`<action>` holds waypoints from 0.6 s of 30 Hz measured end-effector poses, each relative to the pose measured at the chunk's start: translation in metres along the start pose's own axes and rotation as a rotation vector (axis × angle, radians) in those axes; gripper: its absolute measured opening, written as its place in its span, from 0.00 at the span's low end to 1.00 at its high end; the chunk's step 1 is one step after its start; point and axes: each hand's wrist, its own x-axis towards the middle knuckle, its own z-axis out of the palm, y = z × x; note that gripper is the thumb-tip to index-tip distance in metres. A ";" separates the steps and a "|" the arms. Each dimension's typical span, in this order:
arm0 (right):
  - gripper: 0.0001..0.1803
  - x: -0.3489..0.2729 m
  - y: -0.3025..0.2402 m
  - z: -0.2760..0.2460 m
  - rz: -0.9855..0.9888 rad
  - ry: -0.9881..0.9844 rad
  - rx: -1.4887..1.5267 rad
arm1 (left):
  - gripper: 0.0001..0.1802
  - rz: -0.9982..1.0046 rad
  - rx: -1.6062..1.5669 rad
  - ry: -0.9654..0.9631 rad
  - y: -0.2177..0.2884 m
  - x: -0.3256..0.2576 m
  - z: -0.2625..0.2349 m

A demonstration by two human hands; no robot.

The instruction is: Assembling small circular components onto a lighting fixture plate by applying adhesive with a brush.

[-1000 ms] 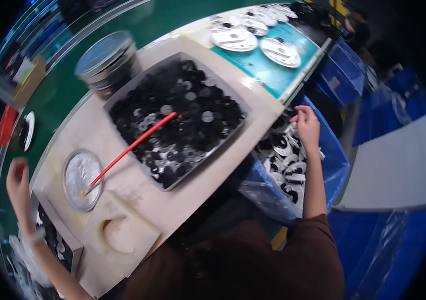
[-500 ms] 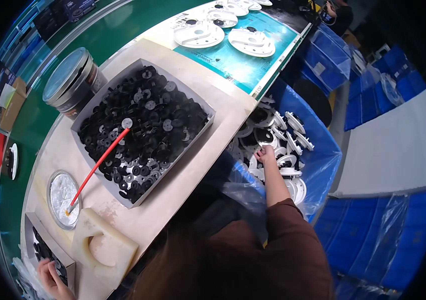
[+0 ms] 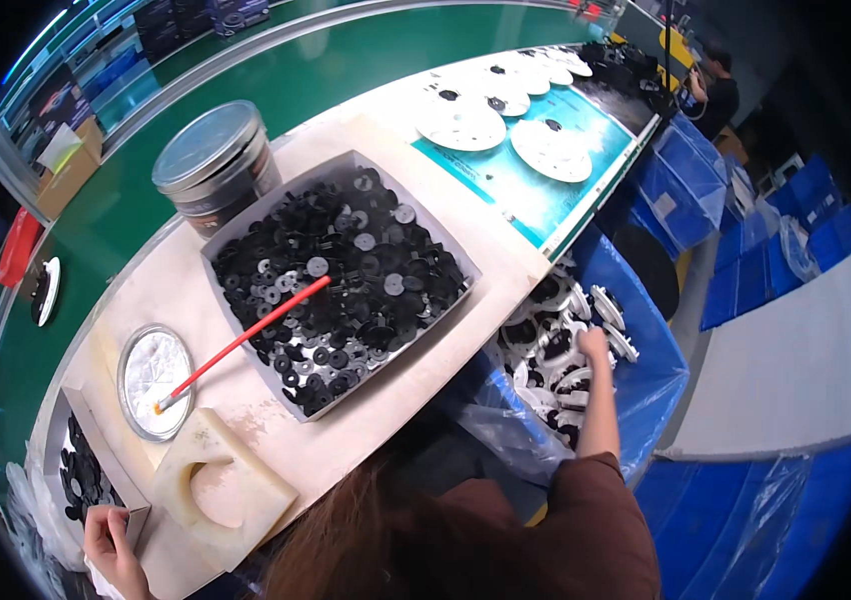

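Observation:
My right hand [image 3: 594,343] reaches down into a blue lined bin [image 3: 649,375], its fingers closed at the edge of a white round plastic part. Around it lie several white parts with black centres [image 3: 610,306], heaped and tilted. My left hand [image 3: 114,548] is at the corner of a small box of black parts [image 3: 86,475], fingers curled; anything in them is hidden. Between my arms, on the table, stands a larger shallow box [image 3: 358,415] full of small black and grey wheel-like pieces. A red-handled brush [image 3: 251,335] lies from that box to a round silvery lid [image 3: 126,385].
A cream block with a round cutout [image 3: 266,487] sits at the table's near edge. A lidded tub [image 3: 208,165] stands behind the large box. White discs [image 3: 461,122] rest on a teal mat [image 3: 556,215] at the far end. Another person [image 3: 718,95] is at far right.
My right hand has shifted slightly within the bin to the far right side. My left hand's fingers have curled in more by the small box. The whole view has turned and shifted.

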 end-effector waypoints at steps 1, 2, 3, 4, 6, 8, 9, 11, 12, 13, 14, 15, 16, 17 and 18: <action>0.21 0.001 0.001 -0.028 -0.047 -0.089 -0.091 | 0.09 -0.018 -0.058 -0.036 0.006 0.004 0.000; 0.20 -0.003 -0.020 -0.061 -0.107 -0.186 -0.180 | 0.09 -0.018 -0.055 -0.023 0.008 0.006 -0.002; 0.20 -0.012 -0.041 -0.097 -0.190 -0.316 -0.192 | 0.06 0.057 -0.058 -0.015 0.009 0.008 -0.001; 0.19 -0.036 -0.077 -0.146 -0.281 -0.437 -0.210 | 0.05 0.129 -0.068 0.001 0.007 0.008 0.000; 0.16 -0.065 -0.113 -0.206 -0.618 -0.581 -0.051 | 0.03 0.121 -0.070 0.026 0.014 0.011 0.004; 0.10 -0.109 -0.155 -0.251 -0.739 -0.684 0.287 | 0.03 0.025 -0.123 0.065 0.035 0.007 0.014; 0.09 -0.132 -0.174 -0.268 -0.779 -0.712 0.447 | 0.04 0.008 -0.175 0.060 0.040 0.005 0.015; 0.13 -0.176 -0.205 -0.278 -0.843 -0.720 0.762 | 0.06 0.046 -0.177 0.079 0.048 0.004 0.018; 0.17 -0.194 -0.217 -0.277 -0.864 -0.687 0.919 | 0.08 0.104 -0.129 0.096 0.052 0.007 0.023; 0.20 -0.208 -0.225 -0.284 -0.835 -0.753 0.984 | 0.09 0.146 -0.169 0.125 0.061 0.012 0.028; 0.21 -0.219 -0.244 -0.265 -0.888 -0.799 1.122 | 0.10 0.167 -0.191 0.184 0.067 0.008 0.033; 0.20 -0.237 -0.269 -0.257 -0.860 -0.810 1.130 | 0.10 0.234 -0.196 0.239 0.072 0.006 0.039; 0.19 -0.248 -0.286 -0.246 -0.904 -0.897 1.080 | 0.10 0.302 -0.201 0.295 0.078 0.001 0.042; 0.17 -0.261 -0.303 -0.235 -0.907 -1.088 1.075 | 0.10 0.382 -0.159 0.314 0.087 -0.006 0.043; 0.17 -0.274 -0.320 -0.223 -0.941 -1.234 1.048 | 0.10 0.461 -0.116 0.330 0.094 -0.013 0.044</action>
